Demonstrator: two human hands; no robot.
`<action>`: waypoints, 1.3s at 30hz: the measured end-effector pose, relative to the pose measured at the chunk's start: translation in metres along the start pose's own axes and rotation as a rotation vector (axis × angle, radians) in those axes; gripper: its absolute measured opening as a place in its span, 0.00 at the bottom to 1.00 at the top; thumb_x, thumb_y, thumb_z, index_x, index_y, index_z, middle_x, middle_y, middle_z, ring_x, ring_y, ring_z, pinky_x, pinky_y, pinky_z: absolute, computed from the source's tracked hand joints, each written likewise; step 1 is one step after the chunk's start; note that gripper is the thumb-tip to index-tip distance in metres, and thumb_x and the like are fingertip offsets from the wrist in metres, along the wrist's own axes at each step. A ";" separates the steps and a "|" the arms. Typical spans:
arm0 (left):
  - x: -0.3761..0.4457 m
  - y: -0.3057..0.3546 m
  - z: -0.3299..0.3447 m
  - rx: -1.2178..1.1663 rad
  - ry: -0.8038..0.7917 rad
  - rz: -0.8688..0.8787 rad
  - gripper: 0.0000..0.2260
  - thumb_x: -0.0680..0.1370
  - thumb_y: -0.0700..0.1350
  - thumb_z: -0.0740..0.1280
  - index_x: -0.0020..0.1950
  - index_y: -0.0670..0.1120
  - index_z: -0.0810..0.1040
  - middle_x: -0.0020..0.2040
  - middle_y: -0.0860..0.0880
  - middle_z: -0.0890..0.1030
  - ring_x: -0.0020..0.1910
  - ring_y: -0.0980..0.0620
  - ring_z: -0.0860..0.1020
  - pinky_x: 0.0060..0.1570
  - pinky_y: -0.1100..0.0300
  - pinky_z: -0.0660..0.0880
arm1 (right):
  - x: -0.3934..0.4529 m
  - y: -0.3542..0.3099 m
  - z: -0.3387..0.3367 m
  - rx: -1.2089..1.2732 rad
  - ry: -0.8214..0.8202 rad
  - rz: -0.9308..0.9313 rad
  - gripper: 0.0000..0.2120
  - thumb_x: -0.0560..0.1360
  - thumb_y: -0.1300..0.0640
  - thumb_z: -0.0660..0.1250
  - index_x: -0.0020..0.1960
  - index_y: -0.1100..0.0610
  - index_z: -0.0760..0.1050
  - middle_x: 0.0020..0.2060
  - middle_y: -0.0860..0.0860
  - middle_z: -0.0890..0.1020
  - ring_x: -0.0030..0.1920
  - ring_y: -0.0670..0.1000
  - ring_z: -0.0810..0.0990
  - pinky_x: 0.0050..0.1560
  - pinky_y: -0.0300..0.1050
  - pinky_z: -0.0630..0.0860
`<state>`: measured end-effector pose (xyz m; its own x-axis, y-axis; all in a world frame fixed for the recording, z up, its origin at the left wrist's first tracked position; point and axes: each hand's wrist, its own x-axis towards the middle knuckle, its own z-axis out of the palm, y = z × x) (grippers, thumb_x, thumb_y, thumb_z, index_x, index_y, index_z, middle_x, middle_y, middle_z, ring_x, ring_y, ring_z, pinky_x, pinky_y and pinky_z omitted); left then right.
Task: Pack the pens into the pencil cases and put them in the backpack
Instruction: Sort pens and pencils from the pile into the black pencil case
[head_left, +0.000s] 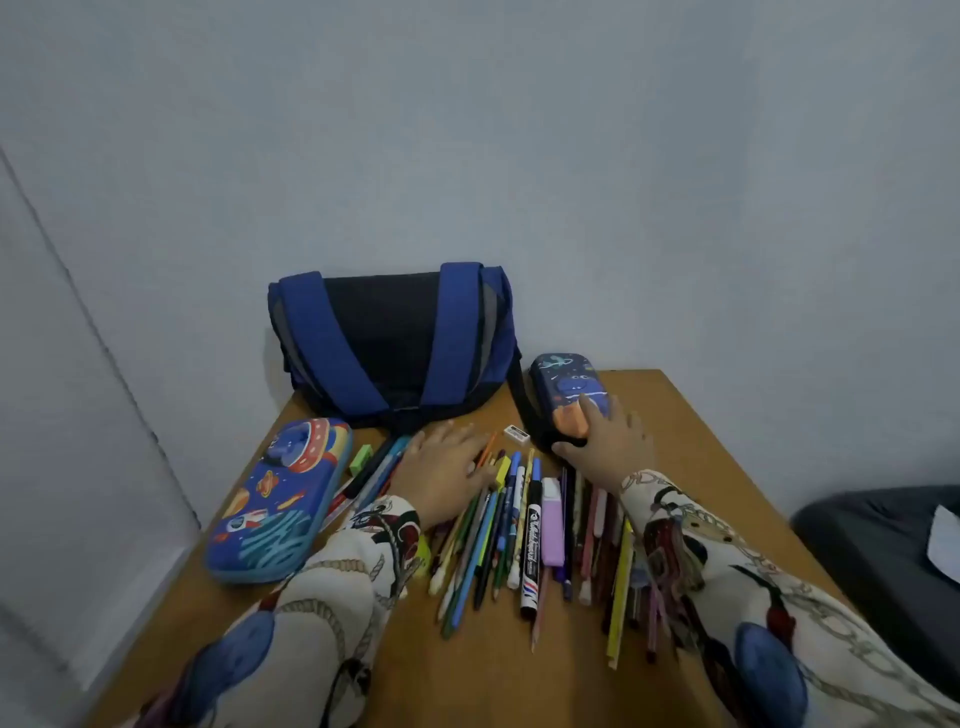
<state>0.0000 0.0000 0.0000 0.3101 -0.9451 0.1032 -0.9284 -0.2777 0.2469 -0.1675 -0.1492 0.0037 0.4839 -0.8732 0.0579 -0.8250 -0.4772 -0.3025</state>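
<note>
Pens and pencils (524, 540) lie spread across the counter (498, 680). The left hand (447, 467) rests flat on them, fingers straight. The right hand (605, 441) grips the dark pencil case (563, 382). A rocket-print pencil case (278, 499) lies left; the backpack (389, 343) stands behind, by the wall.

The blue and black cloth backpack (389, 343) looks matt and woven; the brown wooden desk (691, 447) is smooth; the blue space-print pencil case (275, 499) shows moulded, faintly glossy relief.
</note>
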 end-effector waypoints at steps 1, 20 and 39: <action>0.006 0.000 0.001 0.013 0.001 0.005 0.23 0.82 0.58 0.55 0.77 0.54 0.61 0.78 0.52 0.58 0.78 0.51 0.52 0.76 0.47 0.48 | 0.004 0.000 0.000 0.003 -0.011 0.028 0.40 0.76 0.35 0.64 0.80 0.45 0.49 0.80 0.57 0.49 0.78 0.64 0.52 0.75 0.59 0.56; 0.045 0.003 0.017 0.032 0.020 0.018 0.22 0.82 0.57 0.54 0.76 0.52 0.63 0.77 0.50 0.61 0.77 0.49 0.55 0.75 0.46 0.49 | 0.038 -0.002 0.012 0.107 0.053 0.142 0.41 0.71 0.41 0.71 0.76 0.56 0.58 0.63 0.65 0.69 0.63 0.63 0.68 0.61 0.50 0.67; -0.011 0.038 -0.002 -1.546 0.017 -0.330 0.18 0.80 0.59 0.60 0.60 0.49 0.78 0.55 0.46 0.83 0.55 0.46 0.81 0.55 0.47 0.78 | -0.120 -0.039 -0.002 0.614 0.224 -0.103 0.41 0.71 0.42 0.73 0.77 0.51 0.58 0.64 0.51 0.65 0.67 0.54 0.64 0.64 0.52 0.69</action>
<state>-0.0378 0.0001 0.0105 0.4599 -0.8762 -0.1440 0.2716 -0.0156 0.9623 -0.1937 -0.0258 0.0101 0.4245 -0.8570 0.2921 -0.4293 -0.4745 -0.7685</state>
